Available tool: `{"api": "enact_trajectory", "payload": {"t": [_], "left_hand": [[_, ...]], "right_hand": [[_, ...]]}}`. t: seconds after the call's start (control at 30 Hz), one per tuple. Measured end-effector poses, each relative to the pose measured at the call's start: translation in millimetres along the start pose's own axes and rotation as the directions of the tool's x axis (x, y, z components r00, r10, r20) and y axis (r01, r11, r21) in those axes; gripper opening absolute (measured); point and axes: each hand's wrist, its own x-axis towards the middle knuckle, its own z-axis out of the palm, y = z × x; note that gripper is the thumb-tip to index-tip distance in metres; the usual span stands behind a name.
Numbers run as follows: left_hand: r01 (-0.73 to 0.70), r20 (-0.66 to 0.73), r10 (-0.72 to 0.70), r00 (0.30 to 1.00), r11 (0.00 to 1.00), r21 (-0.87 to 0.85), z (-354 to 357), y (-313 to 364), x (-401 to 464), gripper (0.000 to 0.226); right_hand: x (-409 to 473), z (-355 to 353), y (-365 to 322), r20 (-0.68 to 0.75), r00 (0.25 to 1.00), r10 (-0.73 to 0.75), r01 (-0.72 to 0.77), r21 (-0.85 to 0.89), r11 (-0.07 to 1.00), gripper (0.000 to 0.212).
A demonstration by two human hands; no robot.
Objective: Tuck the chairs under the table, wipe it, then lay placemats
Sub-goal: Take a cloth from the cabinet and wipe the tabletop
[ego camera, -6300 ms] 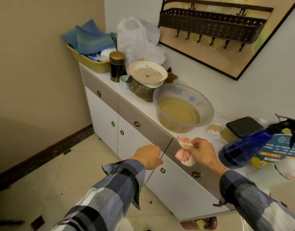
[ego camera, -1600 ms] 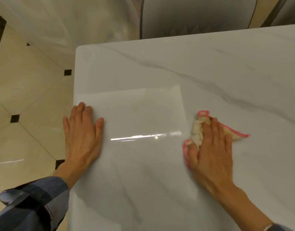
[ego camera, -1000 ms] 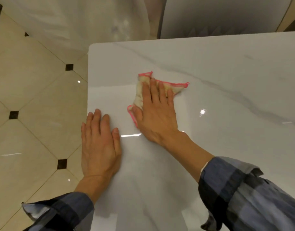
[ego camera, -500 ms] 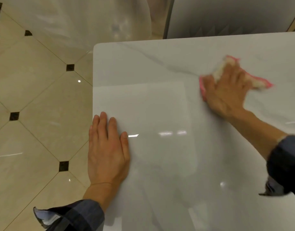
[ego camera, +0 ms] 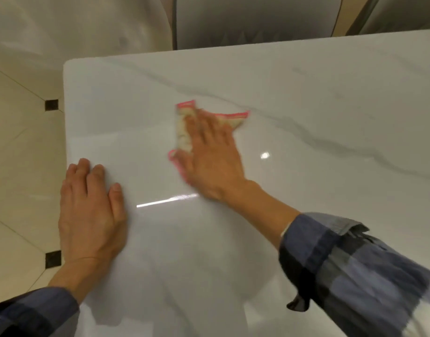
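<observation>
One cloth (ego camera: 184, 132), cream with a pink hem, lies crumpled on the white marbled bench (ego camera: 306, 98), toward the far left corner but well in from both edges. Its long axis runs roughly from the near edge to the far edge, with a pink-hemmed flap pointing off to the right. The right hand (ego camera: 210, 156) lies flat on top of it, fingers straight and close together, pressing it down; the hand is blurred. The left hand (ego camera: 91, 212) rests palm down at the left edge of the bench, fingers straight and together, holding nothing. Two chairs show beyond the far edge: one chair (ego camera: 253, 20) at the middle, a second chair (ego camera: 401, 15) at the far right corner. Both sleeves are blue checked
</observation>
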Motion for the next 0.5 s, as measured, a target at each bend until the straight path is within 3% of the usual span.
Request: {"api": "enact_trajectory", "payload": {"t": [0.1, 0.23, 0.33, 0.43, 0.5], "left_hand": [[0.0, -0.031, 0.0, 1.0, 1.0, -0.011, 3.0, -3.0, 1.1, 0.051], [-0.01, -0.046, 0.01, 0.999, 1.0, -0.013, 3.9, -3.8, 0.2, 0.052], [-0.015, -0.043, 0.014, 0.999, 1.0, -0.011, 2.4, -3.9, 0.2, 0.052], [-0.016, -0.047, 0.016, 0.999, 1.0, -0.002, 3.5, -5.0, 1.1, 0.051], [-0.017, -0.048, 0.017, 0.999, 1.0, -0.002, 5.5, -4.2, 1.2, 0.051]], "right_hand": [[-30.2, -18.6, 78.2, -0.014, 0.964, 0.264, -0.264, 0.001, 0.965, 0.075], [-122.6, -41.6, 175.9, -0.049, 0.837, 0.545, -0.547, -0.025, 0.837, 0.079], [-175.6, -54.6, 210.4, -0.019, 0.77, 0.638, -0.638, -0.026, 0.769, 0.083], [-174.6, -52.4, 212.1, -0.035, 0.741, 0.671, -0.671, -0.018, 0.741, 0.086], [-159.4, -45.1, 203.6, -0.063, 0.679, 0.732, -0.733, 0.005, 0.68, 0.087]]}}
